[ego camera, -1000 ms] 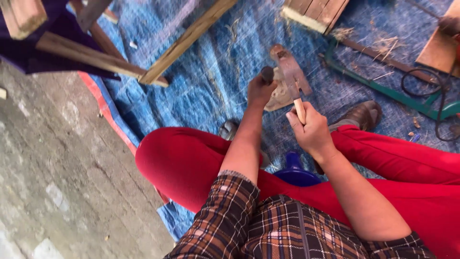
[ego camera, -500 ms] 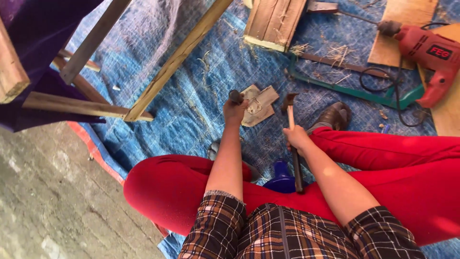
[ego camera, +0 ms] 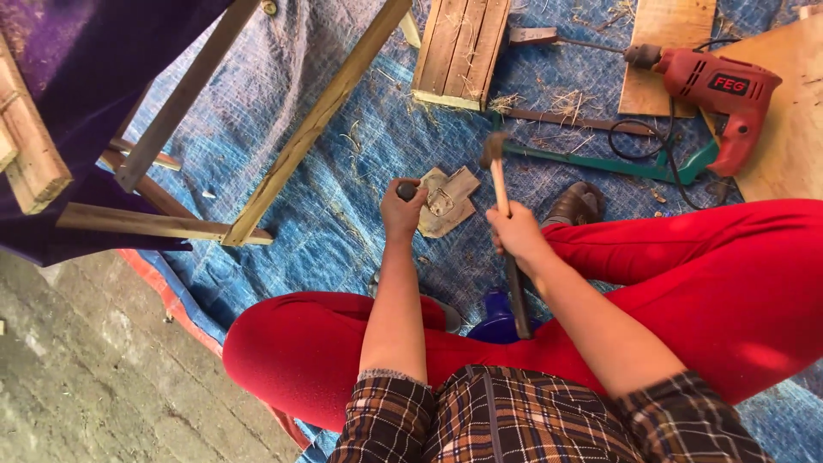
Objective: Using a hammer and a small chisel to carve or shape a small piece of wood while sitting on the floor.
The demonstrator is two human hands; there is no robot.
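Observation:
My left hand [ego camera: 401,210] is closed around a dark round-topped tool [ego camera: 406,189], set against a small flat wooden piece [ego camera: 447,201] with a metal fitting on it, lying on the blue tarp [ego camera: 343,171]. My right hand [ego camera: 517,233] grips the wooden handle of a hammer [ego camera: 497,176]. The hammer's head is raised just right of the wooden piece. I sit cross-legged in red trousers [ego camera: 703,283] and a plaid shirt.
A red power drill [ego camera: 720,94] with its black cord lies at the upper right on plywood. A slatted wooden panel [ego camera: 459,51] lies at the top. A wooden frame [ego camera: 257,146] stands at left. A green bar [ego camera: 600,163], a brown shoe [ego camera: 576,204] and a concrete floor [ego camera: 77,369] are nearby.
The view has shifted, bringing the drill and frame further into sight. My right hand has lifted the hammer upright, its head now beside the wooden piece. My left hand stays on its tool.

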